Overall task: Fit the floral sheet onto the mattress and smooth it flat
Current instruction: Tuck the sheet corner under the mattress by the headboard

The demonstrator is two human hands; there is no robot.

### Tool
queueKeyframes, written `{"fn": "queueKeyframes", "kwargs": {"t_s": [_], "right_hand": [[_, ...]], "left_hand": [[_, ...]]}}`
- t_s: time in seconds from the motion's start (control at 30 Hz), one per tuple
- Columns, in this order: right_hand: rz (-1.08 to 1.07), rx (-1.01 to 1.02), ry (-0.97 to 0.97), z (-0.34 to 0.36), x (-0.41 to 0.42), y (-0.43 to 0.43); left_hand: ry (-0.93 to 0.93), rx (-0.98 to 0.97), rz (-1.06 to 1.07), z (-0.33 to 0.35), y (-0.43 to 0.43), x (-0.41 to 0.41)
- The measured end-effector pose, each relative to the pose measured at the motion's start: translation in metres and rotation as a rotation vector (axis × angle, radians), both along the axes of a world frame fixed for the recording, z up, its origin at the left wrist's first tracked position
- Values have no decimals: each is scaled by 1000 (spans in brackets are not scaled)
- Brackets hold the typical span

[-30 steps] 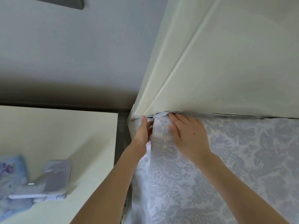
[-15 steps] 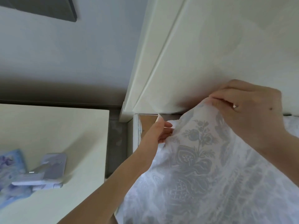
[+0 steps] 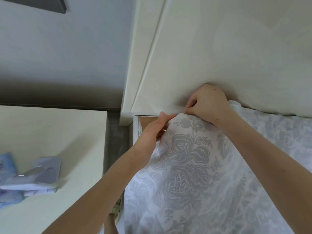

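The white sheet with a grey floral print (image 3: 194, 166) covers the mattress and is pulled up at the head corner of the bed. My left hand (image 3: 155, 130) grips the lifted corner of the sheet from the left side. My right hand (image 3: 207, 103) pinches the top edge of the same corner against the cream headboard (image 3: 219, 48). Under the raised corner a bit of brown bed base (image 3: 146, 120) shows inside the white bed frame (image 3: 135, 130). The mattress itself is hidden under the fabric.
A cream bedside table (image 3: 50, 141) stands to the left, carrying a pale lilac phone stand (image 3: 37, 178) and a blue patterned item (image 3: 6, 159). A narrow grey floor gap (image 3: 116, 144) separates table and bed. A grey wall rises behind.
The sheet corner, tucked flat at the headboard a second ago, has been pulled up. My right hand has come back down left toward the corner, and my left hand now grips the fabric.
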State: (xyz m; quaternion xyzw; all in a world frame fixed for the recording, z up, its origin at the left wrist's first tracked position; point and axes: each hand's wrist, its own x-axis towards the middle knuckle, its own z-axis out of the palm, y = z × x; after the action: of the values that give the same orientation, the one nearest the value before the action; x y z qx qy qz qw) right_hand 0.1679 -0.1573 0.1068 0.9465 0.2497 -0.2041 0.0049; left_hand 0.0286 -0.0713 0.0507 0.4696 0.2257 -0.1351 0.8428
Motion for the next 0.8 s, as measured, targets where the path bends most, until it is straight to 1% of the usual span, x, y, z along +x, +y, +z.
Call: {"fn": "queueKeyframes", "kwargs": {"t_s": [0.07,0.1,0.17,0.2,0.23,0.27,0.33,0.37,0.4,0.43,0.5,0.53,0.57,0.67,0.73,0.8], "right_hand": [[1,-36,1,-2,2,1],[-8,-32,-7,-3,1,1],[-83,72,-12,1,-4,-3],[-151,183,-22,9,-9,-8],[-202,311,-107,18,-16,-18],[-200,411,-294,29,-25,-31],[-137,460,-748,48,-49,-59],[-133,465,-839,52,-63,-71],[-130,469,-811,48,-76,-83],[-139,480,-680,42,-87,-90],[-200,469,-280,29,-97,-90],[-226,454,-122,22,-96,-86],[-233,445,-23,17,-90,-80],[-141,422,82,12,-66,-62],[-122,364,180,12,-52,-54],[-108,327,278,13,-43,-53]], "left_hand": [[61,53,-61,0,1,10],[52,91,-87,1,1,14],[13,143,-139,5,3,19],[2,166,-163,6,4,22],[3,177,-186,7,6,23],[8,186,-204,7,6,27],[16,201,-227,9,8,28],[19,208,-232,9,8,29],[21,205,-227,9,8,29],[19,196,-219,8,6,28],[14,177,-187,9,5,26],[18,173,-165,8,4,25],[24,175,-142,8,3,24],[52,156,-72,8,-2,21],[82,117,-13,11,-4,18],[56,87,18,12,-5,15]]}}
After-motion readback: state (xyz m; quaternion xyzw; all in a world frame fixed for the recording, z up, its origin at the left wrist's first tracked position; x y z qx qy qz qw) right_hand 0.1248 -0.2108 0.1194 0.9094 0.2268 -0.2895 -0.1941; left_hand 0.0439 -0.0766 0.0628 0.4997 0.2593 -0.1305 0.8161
